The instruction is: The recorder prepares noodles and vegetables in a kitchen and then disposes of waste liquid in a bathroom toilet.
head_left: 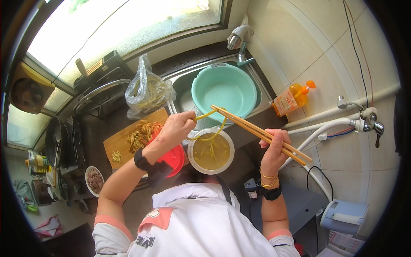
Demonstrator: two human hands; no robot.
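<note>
My right hand [275, 148] grips a pair of wooden chopsticks [249, 125], their tips up by a long yellow-green pickled vegetable strand [222, 125]. One end of that strand is pinched in the fingers of my left hand [177, 128]. From the chopstick tips the strand droops toward a round container [190, 157] of cloudy yellowish liquid [210, 162], where more strands float. Beneath my left forearm lies a red plastic lid [176, 159], partly hidden. Beside it, a wooden cutting board [117, 141] bears chopped pickled vegetables [138, 135] and a small pile of pale slivers [116, 156].
A green basin [224, 90] sits in the steel sink [183, 93] under a faucet [242, 53]. Left of it stands a plastic bag of greens [146, 88]. An orange soap bottle [290, 99] is by the wall. A bowl of meat [95, 181] and a wok [53, 141] are at left.
</note>
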